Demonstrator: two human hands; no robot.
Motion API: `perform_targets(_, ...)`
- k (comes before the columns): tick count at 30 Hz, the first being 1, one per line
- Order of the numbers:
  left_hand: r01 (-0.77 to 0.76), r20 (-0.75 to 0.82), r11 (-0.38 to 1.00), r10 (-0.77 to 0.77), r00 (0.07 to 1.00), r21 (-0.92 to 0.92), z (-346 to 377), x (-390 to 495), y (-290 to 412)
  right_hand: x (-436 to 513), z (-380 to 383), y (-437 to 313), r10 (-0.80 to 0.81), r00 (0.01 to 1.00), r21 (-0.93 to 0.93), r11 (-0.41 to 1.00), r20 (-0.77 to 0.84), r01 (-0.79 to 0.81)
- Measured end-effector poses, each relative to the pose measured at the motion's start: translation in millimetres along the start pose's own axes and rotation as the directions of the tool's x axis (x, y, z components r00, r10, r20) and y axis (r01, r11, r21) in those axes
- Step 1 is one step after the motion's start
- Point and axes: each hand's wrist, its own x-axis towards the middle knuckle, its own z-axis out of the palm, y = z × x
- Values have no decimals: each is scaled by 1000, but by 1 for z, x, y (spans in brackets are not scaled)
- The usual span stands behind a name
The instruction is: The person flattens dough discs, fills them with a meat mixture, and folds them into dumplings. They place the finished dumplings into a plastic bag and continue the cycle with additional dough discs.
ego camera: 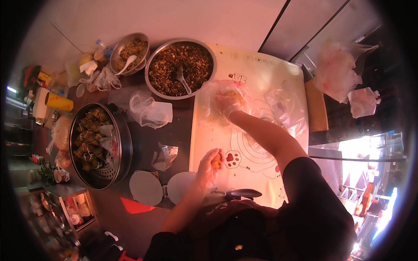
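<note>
My left hand (pixel 207 169), in what looks like a thin transparent glove, holds a small piece of yellow dough (pixel 216 161) above the near part of a pale printed mat (pixel 209 130). Farther off, my right hand (pixel 226 101) reaches into a transparent plastic bag (pixel 209 111) lying on the mat. It touches a larger yellow dough lump (pixel 235 96) there; plastic and glare blur its fingers. Just left of that bag stands a wide metal basin (pixel 148 76) of dark chopped filling (pixel 166 70), with a spoon (pixel 183 81) resting in it.
A smaller metal bowl (pixel 113 62) of filling holds a white spoon (pixel 128 63). At left, a steamer pot (pixel 126 146) contains string-tied leaf-wrapped dumplings (pixel 91 140). Round white plates (pixel 146 188) lie near the front edge. Crumpled plastic (pixel 287 107) covers the mat's right side.
</note>
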Motion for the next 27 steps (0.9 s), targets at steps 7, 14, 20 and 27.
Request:
perform_targets(7,-58,85,997,54,995,48,10,108,23,15,35,31,-125,992,429,895,-17,120)
perform_targets(14,-155,18,987,156,988,-49,46,192,27,-20,-27,70,-264,962,814,572,68,100)
perform_targets(20,-209,203,976,193,960,61,61,128,40,-116,-52,42,-133,943,905,269,-304,330)
perform_targets(27,-351,288,931,310,906,101,101,8,-2,-254,-38,-5,150,988,993,-107,-26,42)
